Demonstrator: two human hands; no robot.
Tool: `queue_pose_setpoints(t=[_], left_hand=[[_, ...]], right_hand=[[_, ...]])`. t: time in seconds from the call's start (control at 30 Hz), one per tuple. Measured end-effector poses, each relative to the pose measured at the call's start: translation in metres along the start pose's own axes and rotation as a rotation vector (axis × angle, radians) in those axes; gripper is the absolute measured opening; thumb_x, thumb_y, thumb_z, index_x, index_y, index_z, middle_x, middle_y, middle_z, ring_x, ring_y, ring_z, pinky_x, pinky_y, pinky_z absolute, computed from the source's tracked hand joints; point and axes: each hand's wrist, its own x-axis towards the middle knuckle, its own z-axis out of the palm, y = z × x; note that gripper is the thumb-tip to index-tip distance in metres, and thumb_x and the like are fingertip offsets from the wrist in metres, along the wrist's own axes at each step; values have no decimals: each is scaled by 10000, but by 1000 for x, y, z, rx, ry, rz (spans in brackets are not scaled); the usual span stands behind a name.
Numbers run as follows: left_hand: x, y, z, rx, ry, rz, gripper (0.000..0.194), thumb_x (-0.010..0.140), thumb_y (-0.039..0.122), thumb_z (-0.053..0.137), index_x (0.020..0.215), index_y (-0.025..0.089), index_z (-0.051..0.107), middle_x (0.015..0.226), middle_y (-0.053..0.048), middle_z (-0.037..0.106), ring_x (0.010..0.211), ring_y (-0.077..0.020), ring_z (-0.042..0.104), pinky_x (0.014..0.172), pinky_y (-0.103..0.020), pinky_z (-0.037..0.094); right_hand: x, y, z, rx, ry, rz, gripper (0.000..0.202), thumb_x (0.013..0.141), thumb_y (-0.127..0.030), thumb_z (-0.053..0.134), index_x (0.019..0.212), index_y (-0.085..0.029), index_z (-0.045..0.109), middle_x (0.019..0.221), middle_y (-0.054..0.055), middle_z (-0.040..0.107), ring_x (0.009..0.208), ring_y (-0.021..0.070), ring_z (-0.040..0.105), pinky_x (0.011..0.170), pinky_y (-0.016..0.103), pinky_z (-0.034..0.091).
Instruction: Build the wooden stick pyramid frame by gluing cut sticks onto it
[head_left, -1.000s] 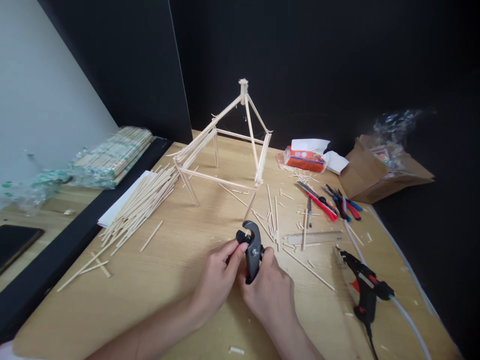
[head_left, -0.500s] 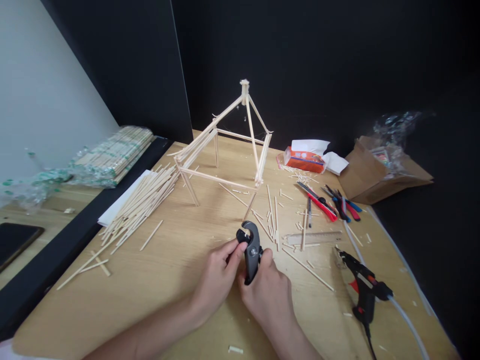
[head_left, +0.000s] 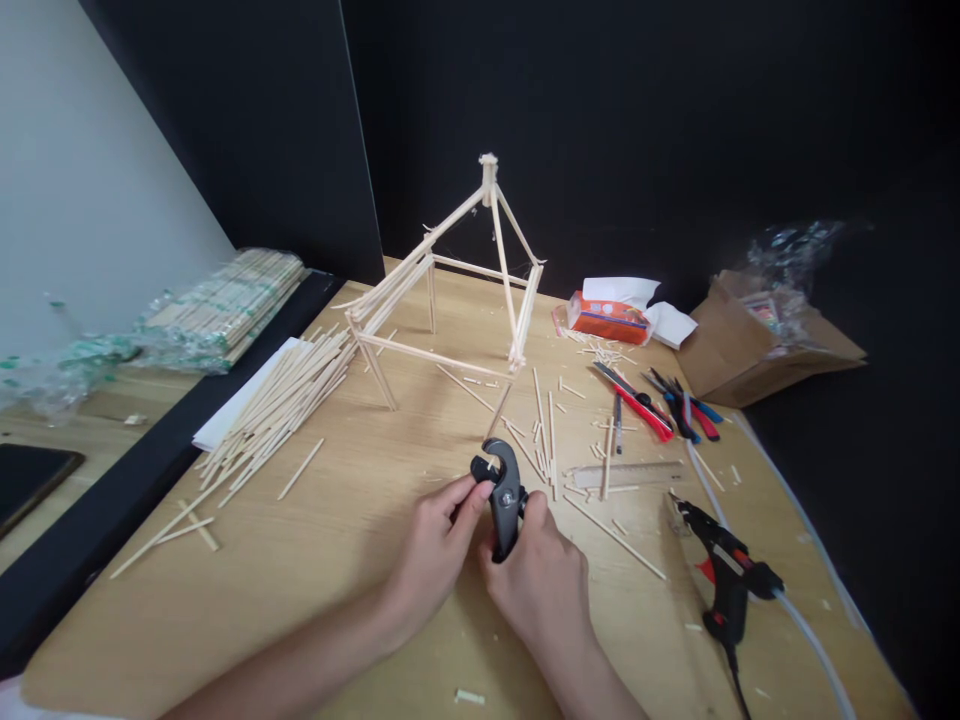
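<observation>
My right hand is wrapped round the handles of dark grey hand cutters with a curved, hooked jaw. My left hand is closed in a pinch right at the cutters' jaws. A small pale tip of a wooden stick shows between the jaws; the rest of it is hidden by the fingers. Just beyond my hands stands a house-like frame of glued wooden sticks, with four-sided sloping roof bars meeting at a short post on top.
Loose sticks lie on white paper at left, beside wrapped stick packs. To the right are a ruler, a red utility knife, pliers, a glue gun with its cord, tissues and a cardboard box.
The view has shifted very slightly. The cutters' handles look a little tilted to the right with my right hand; my left hand keeps its pinch.
</observation>
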Motion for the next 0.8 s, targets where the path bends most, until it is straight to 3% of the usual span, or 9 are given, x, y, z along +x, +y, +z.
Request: queue_pose_setpoints(t=[0.47,0.8], left_hand=[[-2,0,2,-22,16,-1,276,889,363,504,755,151,620,680,21,597,666,-123,515,600,-176,391],[0,-3,2,-15,5,13,307,898,379,496,970,159,697,803,-6,687,769,-158,601,685,-198,447]], right_hand=[[-2,2,7,-1,-39,-48,222,798,-253,511,845,-242,294,678,2,635,560,211,659,486,272,251],[-3,5,9,37,-21,-57,223,798,-227,508,835,-246,288,651,5,645,556,237,669,482,274,249]])
